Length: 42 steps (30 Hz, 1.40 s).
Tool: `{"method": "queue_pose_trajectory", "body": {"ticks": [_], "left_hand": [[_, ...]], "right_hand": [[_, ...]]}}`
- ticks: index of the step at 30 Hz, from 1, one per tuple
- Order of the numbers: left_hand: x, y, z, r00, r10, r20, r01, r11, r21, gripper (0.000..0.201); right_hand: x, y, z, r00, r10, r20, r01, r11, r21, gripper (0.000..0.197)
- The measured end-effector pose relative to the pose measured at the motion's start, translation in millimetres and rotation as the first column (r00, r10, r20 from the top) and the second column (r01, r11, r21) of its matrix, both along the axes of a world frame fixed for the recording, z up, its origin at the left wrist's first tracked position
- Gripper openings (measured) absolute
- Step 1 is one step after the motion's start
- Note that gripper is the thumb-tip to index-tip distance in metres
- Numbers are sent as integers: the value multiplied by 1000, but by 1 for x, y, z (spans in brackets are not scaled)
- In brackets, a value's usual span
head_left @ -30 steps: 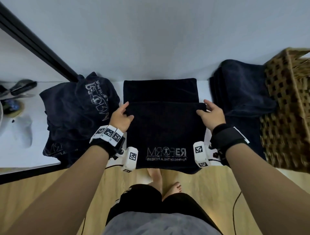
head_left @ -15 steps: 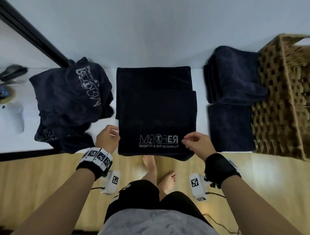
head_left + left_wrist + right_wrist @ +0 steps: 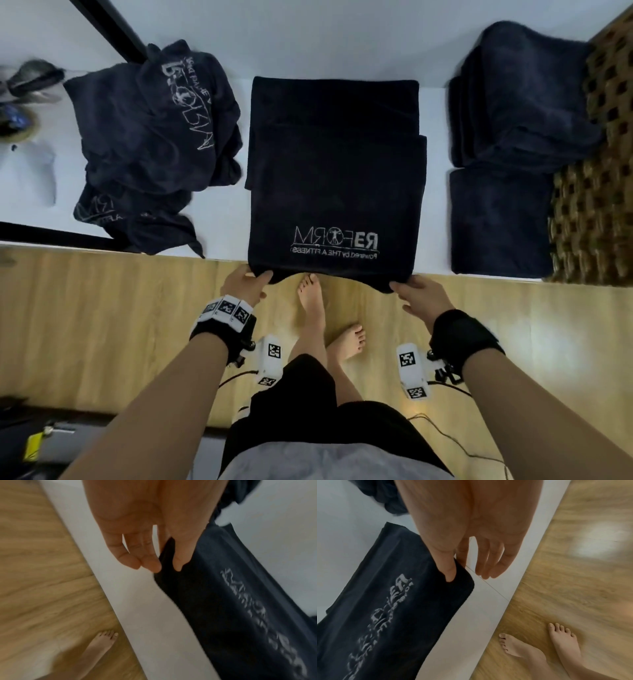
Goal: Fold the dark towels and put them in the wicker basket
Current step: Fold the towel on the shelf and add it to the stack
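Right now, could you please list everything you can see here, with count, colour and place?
Logo towel: one, dark navy with pale lettering, partly folded, centre of the white surface, near edge hanging over.
Unfolded towels: a crumpled heap, number unclear, dark navy, left of the logo towel.
Folded towels: a few, dark navy, right of the logo towel, beside the basket.
Wicker basket: one, brown, far right.
White surface: one, bearing the towels and the basket.
Small items: several, blurred, far left.
Floor: light wood, below.
Feet: two, bare, on the floor.
Left hand: pinches the logo towel's near left corner.
Right hand: pinches its near right corner.
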State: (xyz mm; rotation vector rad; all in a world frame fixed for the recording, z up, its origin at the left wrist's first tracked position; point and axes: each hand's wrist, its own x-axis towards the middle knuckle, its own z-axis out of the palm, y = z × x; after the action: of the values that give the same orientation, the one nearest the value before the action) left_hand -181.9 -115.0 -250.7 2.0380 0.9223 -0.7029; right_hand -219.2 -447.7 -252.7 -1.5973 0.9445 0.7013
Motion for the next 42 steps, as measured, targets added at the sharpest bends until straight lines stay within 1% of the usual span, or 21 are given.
{"method": "queue_pose_trajectory", "body": {"ticks": [3, 5, 6, 7, 9, 11, 12, 14, 16, 18, 21, 24, 26, 27, 29, 31, 34, 36, 39, 40, 42], "left_hand": [[0, 8, 8, 999, -27, -19, 27, 999, 26, 31], [-1, 12, 17, 1000, 3, -19, -2, 999, 48, 30], [-1, 14, 23, 997, 70, -16, -70, 998, -2, 27], [-2, 14, 31, 985, 168, -21, -170, 981, -94, 22], [-2, 14, 48, 937, 348, -37, -343, 894, -287, 17], [0, 12, 64, 905, 425, 4, -393, 839, -377, 20], [2, 11, 70, 890, 455, 38, -403, 822, -403, 21], [10, 8, 82, 860, 501, 101, -405, 788, -464, 20], [21, 5, 93, 836, 526, 157, -378, 759, -530, 11], [37, 1, 102, 810, 556, 186, -362, 724, -587, 3], [68, -1, 114, 806, 558, 197, -307, 679, -667, 10], [102, -5, 125, 825, 511, 241, -201, 664, -720, 36], [124, -10, 131, 836, 470, 283, -156, 698, -699, 47], [136, -12, 132, 833, 463, 302, -150, 715, -683, 47], [163, -16, 131, 805, 487, 338, -168, 735, -657, 35], [192, -21, 128, 764, 521, 381, -200, 753, -627, 19], [234, -31, 116, 703, 560, 439, -250, 772, -584, 10], [258, -42, 107, 693, 552, 463, -259, 790, -555, 3], [288, -54, 91, 692, 544, 475, -309, 818, -486, 11], [296, -56, 85, 715, 493, 497, -318, 861, -397, 16], [309, -55, 77, 816, 246, 523, -253, 966, -60, 25]], "right_hand": [[0, 5, 8, 999, 49, 12, -49, 999, -22, 3], [-1, 5, 17, 1000, -4, 10, 5, 1000, -20, 9], [-1, 4, 23, 998, -65, 15, 65, 998, 7, 11], [-2, 3, 30, 991, -133, 21, 131, 990, 58, 12], [-1, 2, 47, 966, -256, 30, 244, 946, 216, 8], [3, 1, 64, 936, -348, 46, 314, 889, 334, 5], [6, 1, 71, 926, -372, 69, 327, 878, 349, 10], [15, 0, 83, 910, -394, 129, 337, 883, 326, 19], [25, -2, 93, 886, -408, 222, 340, 895, 288, 27], [39, -5, 103, 852, -422, 310, 344, 897, 277, 29], [66, -6, 119, 812, -442, 381, 351, 891, 287, 15], [102, -7, 129, 788, -473, 393, 366, 874, 319, 17], [128, -8, 132, 786, -478, 392, 347, 866, 361, 29], [141, -8, 133, 788, -473, 394, 332, 866, 375, 34], [167, -10, 132, 784, -462, 414, 320, 873, 368, 38], [193, -11, 129, 773, -455, 442, 339, 885, 318, 31], [233, -11, 120, 767, -438, 468, 386, 899, 209, 13], [257, -11, 110, 768, -431, 474, 419, 898, 136, 10], [285, -10, 93, 797, -387, 463, 437, 899, -1, 9], [293, -11, 87, 814, -358, 458, 429, 901, -58, 12], [308, -11, 76, 854, -269, 446, 383, 904, -188, 16]]}}
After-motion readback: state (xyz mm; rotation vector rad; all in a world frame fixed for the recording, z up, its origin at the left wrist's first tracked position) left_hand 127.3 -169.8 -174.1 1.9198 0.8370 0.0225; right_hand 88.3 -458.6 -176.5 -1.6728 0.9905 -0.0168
